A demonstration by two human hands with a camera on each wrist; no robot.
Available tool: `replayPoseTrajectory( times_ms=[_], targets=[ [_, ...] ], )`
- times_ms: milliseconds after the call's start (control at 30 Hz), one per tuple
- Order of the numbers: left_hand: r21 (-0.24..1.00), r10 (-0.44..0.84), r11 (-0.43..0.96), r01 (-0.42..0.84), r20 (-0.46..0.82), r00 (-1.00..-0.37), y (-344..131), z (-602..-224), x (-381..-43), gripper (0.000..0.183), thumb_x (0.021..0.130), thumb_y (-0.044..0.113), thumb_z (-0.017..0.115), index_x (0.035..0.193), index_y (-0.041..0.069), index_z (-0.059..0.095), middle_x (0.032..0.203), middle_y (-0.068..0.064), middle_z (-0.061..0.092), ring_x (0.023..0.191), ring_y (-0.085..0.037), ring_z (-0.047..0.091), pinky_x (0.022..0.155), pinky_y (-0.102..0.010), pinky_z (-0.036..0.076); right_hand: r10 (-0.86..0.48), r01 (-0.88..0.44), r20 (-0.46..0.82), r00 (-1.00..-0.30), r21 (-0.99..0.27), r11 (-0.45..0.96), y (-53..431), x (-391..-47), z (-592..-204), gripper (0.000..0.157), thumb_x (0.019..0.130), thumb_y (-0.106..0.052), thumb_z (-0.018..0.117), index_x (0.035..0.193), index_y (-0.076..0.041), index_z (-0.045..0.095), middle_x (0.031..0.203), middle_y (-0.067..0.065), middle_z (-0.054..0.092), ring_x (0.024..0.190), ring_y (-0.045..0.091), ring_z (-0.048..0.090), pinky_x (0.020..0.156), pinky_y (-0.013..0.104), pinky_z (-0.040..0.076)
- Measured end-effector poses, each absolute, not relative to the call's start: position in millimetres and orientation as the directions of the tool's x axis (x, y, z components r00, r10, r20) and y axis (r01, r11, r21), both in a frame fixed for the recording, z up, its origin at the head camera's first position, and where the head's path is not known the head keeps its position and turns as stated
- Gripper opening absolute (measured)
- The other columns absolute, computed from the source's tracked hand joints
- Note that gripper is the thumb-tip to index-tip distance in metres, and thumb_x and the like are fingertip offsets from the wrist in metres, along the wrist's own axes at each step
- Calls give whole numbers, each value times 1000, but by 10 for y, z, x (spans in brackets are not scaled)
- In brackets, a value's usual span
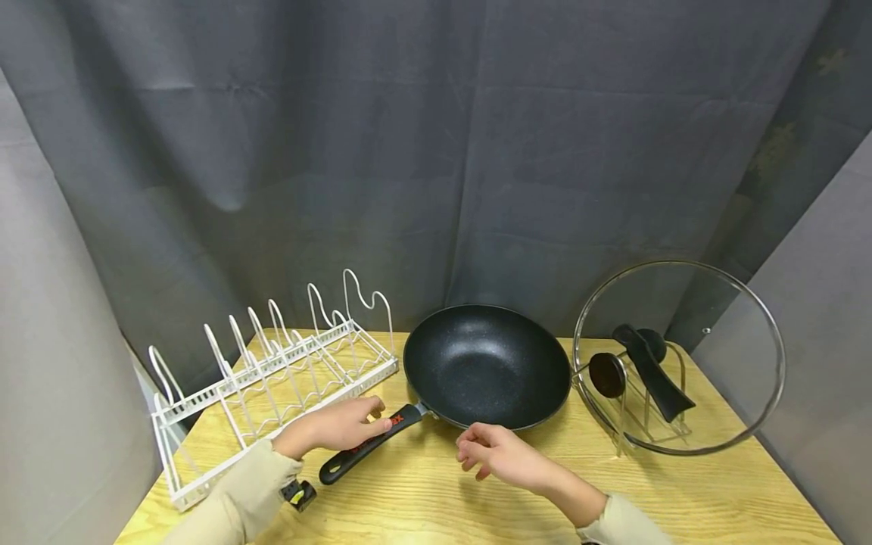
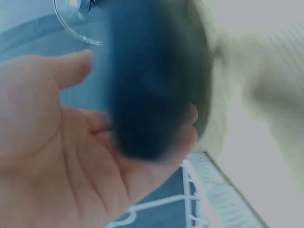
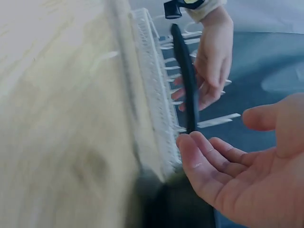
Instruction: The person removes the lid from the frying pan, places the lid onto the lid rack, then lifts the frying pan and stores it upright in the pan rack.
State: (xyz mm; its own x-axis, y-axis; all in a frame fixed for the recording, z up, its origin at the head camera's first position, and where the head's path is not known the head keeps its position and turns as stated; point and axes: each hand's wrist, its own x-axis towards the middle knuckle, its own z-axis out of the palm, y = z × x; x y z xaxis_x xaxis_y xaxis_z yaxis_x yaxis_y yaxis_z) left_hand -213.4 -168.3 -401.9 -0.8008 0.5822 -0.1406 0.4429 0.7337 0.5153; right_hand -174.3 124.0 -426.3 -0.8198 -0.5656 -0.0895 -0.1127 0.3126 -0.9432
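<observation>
Pan [image 1: 485, 367]: count 1, black, lying on the table [image 1: 409, 507], bowl facing up. Used as reference below; sides as in head view.

Handle [image 1: 371, 445]: count 1, black with red lettering, running from the pan toward its lower left.

Hands: count 2. Left hand [image 1: 344, 424] at the handle, lower left of the pan; thumb and fingers apart, palm toward the handle, some fingertips showing past its edge in left wrist view. Not clamped; contact cannot be told. Right hand [image 1: 507, 456] just in front of the pan's near rim, fingers loosely bent, holding nothing; contact with the rim cannot be told.

Black device [image 1: 298, 493] at left wrist: count 1.

White rack [image 1: 371, 381]: count 1, left of the pan, several wire dividers, exact number unclear.

Glass lid [image 1: 736, 378]: count 1, right of the pan, tilted up on a small wire stand (1). Black bar-shaped piece [image 1: 655, 375]: 1. Dark round pieces [image 1: 607, 375]: 2.

Grey curtain [image 1: 381, 166] behind the pan.
</observation>
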Motion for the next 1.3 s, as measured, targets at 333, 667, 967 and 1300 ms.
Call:
replayPoseTrajectory(
  times_ms=[333, 667, 967, 1300],
  targets=[
    [774, 617, 591, 226, -255, -744, -1913, -4333, -2207, 40, 100, 38, 45, 84, 6, 62, 66, 0, 59, 57, -8, 52, 55, -23, 40, -516, 130, -196, -834, -978, 160, 759, -1810, -4518, 31, 100, -22, 45, 106, 8, 51, 95, 14, 60, 86, 26, 62, 73, 42, 53],
    [874, 660, 482, 65, -313, -683, -1990, -4453, -2251, 57, 100, 40, 44, 89, -12, 62, 65, -3, 63, 52, -6, 52, 49, -19, 40, -450, 302, -262, -854, -953, -18, 438, -1919, -4643, 47, 103, -27, 39, 120, 17, 41, 107, 25, 57, 90, 25, 63, 79, 40, 53],
    [923, 697, 371, -106, -352, -625, -1977, -4521, -2212, 61, 101, 41, 41, 89, -16, 59, 61, -7, 61, 48, -11, 58, 47, -23, 48, -429, 417, -306, -850, -888, -195, 274, -2068, -4686, 38, 102, -26, 42, 112, 9, 53, 90, 11, 62, 76, 14, 64, 75, 30, 53],
    [931, 717, 353, -97, -335, -612, -1935, -4541, -2184, 53, 101, 39, 40, 80, -7, 58, 59, -6, 61, 45, -9, 57, 44, -22, 46, -416, 417, -304, -857, -883, -213, 161, -2126, -4734, 42, 104, -27, 37, 104, 9, 58, 76, 6, 66, 68, 10, 65, 68, 23, 53]
  ],
)
